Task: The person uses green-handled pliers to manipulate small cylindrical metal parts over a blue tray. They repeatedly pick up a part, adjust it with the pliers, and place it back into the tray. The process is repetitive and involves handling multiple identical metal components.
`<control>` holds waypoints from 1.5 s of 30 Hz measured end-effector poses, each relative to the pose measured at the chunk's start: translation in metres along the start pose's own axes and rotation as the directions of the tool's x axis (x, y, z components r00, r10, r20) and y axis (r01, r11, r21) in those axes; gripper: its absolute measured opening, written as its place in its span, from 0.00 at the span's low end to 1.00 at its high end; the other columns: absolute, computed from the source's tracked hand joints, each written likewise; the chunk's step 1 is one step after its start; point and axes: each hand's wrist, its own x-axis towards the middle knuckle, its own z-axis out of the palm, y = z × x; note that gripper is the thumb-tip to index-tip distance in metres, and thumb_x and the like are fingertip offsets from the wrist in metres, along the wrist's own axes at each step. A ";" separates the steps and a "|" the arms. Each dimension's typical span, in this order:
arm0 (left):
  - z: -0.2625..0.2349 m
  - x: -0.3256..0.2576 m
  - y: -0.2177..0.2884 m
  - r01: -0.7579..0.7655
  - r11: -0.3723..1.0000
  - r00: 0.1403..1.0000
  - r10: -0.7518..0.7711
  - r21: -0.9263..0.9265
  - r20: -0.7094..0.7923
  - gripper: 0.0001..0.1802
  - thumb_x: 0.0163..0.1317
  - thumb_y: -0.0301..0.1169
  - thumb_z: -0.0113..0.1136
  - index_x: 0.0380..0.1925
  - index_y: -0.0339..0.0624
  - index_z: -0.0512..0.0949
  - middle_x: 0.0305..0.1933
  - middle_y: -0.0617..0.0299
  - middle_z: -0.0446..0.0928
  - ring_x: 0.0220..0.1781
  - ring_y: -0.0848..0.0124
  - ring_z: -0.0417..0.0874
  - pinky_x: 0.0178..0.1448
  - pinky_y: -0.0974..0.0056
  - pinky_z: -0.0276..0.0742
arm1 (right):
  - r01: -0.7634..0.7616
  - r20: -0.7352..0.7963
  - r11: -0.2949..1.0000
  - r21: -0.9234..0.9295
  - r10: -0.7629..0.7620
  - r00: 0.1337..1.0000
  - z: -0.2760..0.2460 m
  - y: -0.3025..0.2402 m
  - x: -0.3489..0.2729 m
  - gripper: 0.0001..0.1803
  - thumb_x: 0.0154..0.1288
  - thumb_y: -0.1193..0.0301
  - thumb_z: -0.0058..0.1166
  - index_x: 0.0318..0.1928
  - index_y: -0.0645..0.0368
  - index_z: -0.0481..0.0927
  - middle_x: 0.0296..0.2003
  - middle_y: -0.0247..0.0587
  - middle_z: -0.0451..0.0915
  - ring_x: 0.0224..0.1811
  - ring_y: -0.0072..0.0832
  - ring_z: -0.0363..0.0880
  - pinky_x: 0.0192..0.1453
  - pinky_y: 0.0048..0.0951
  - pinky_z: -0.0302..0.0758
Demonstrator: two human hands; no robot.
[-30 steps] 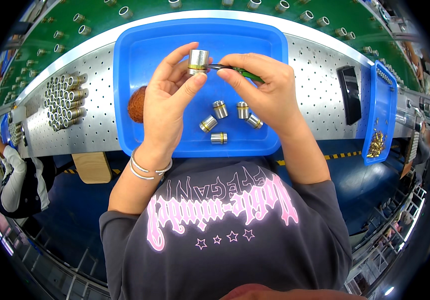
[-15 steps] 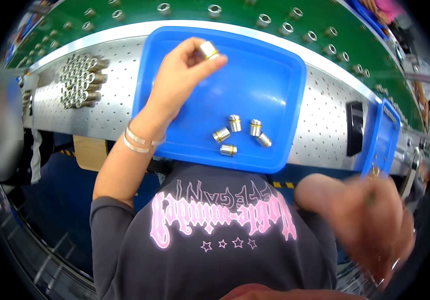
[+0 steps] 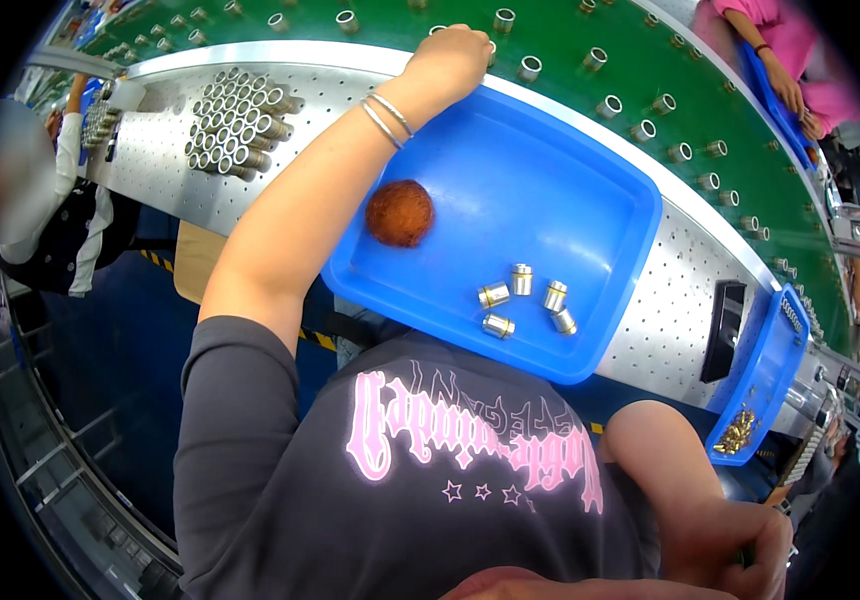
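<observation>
My left hand point(image 3: 450, 65) reaches over the far rim of a blue tray point(image 3: 645, 250) to the green belt. Its fingers are curled, and their tips are mostly hidden. Rims of short metal sleeves point(image 3: 437, 30) peek out beside it; I cannot tell whether one is in its grip. Low on the right, my right hand point(image 3: 755, 550) is curled close to my body, with something small and dark green partly showing between the fingers. In the tray lie several silvery metal sleeves point(image 3: 521, 280) with yellow bands and a rough reddish-brown ball point(image 3: 400, 213).
Several sleeves point(image 3: 608, 106) stand along the green belt point(image 3: 560, 95). More are packed together point(image 3: 235, 125) on the perforated metal table point(image 3: 165, 130). Right of the tray are a black holder point(image 3: 723, 330) and a smaller blue tray point(image 3: 755, 400) with small brass-coloured pieces. Other people work nearby.
My left hand has carried a metal sleeve from above the tray to the belt, uncovering the brown ball. My right hand has moved down. The whole view has shifted and tilted.
</observation>
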 end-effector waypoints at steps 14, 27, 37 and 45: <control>-0.027 -0.115 0.084 -0.340 0.796 0.843 0.494 -0.501 0.212 0.13 0.59 0.32 0.54 0.44 0.43 0.76 0.49 0.54 0.74 0.54 0.56 0.72 0.62 0.57 0.62 | -0.754 -0.554 0.204 -0.624 0.566 0.611 -0.204 0.086 -0.091 0.10 0.61 0.73 0.55 0.39 0.67 0.76 0.28 0.33 0.75 0.25 0.14 0.67 0.29 0.16 0.64; -0.061 -0.128 0.100 -0.313 0.807 0.949 0.283 -0.501 -0.137 0.05 0.50 0.22 0.59 0.29 0.39 0.79 0.30 0.57 0.77 0.37 0.63 0.79 0.42 0.63 0.75 | 0.012 -0.465 -0.584 -0.812 0.659 0.590 -0.322 0.127 -0.117 0.11 0.59 0.63 0.53 0.39 0.52 0.80 0.36 0.40 0.80 0.39 0.40 0.78 0.42 0.35 0.73; -0.053 -0.124 0.106 0.016 0.554 0.998 0.047 -0.832 0.051 0.16 0.53 0.22 0.60 0.44 0.36 0.76 0.41 0.58 0.76 0.42 0.73 0.77 0.48 0.70 0.74 | -0.803 -0.232 0.061 -0.593 0.942 0.243 -0.141 0.092 -0.106 0.07 0.58 0.74 0.56 0.36 0.64 0.79 0.31 0.30 0.78 0.34 0.15 0.71 0.41 0.18 0.67; -0.041 -0.141 0.109 0.154 0.264 0.986 0.021 -0.952 0.165 0.25 0.52 0.16 0.58 0.53 0.39 0.70 0.44 0.56 0.76 0.47 0.69 0.79 0.51 0.67 0.76 | -0.742 -0.123 0.168 -0.649 0.940 0.320 -0.082 0.072 -0.118 0.09 0.53 0.75 0.59 0.37 0.60 0.79 0.30 0.38 0.79 0.32 0.25 0.77 0.35 0.22 0.73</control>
